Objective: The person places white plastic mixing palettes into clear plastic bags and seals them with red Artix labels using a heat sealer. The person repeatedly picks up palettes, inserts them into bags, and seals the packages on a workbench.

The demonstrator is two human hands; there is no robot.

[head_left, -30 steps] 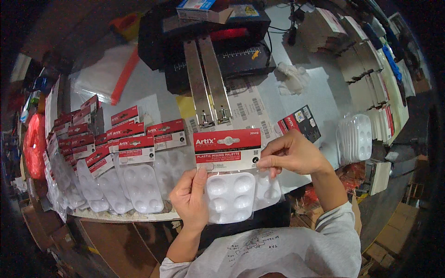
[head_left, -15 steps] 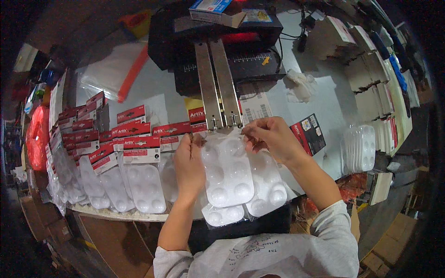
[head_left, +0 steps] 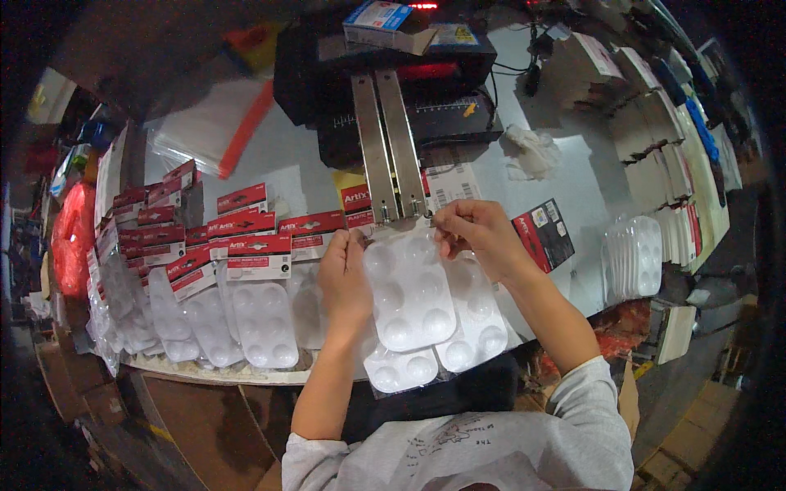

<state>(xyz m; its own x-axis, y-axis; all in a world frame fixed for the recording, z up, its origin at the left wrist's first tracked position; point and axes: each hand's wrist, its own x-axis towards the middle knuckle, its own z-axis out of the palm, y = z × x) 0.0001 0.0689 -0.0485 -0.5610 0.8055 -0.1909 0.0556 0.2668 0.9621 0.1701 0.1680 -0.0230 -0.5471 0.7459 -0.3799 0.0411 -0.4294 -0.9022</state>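
And there, over the tabletop's (head_left: 585, 176) near edge, left hand (head_left: 342, 274) and right hand (head_left: 479, 235) pinch the bagged palette (head_left: 413, 286) by its top corners, a light, stiffish, probably slick piece best gripped right there!

On the far left of the desk (head_left: 580, 176) lies a flat pile of clear plastic bags (head_left: 190, 131) with a red strip along its right edge. A small blue-and-white box (head_left: 383, 18) sits at the far middle. To its right run dark cables (head_left: 534, 72); nearer, a crumpled white tissue (head_left: 534, 154). A bulging red bag (head_left: 74, 237) stands at the left, and brown cardboard (head_left: 711, 409) lies below the desk, near right.
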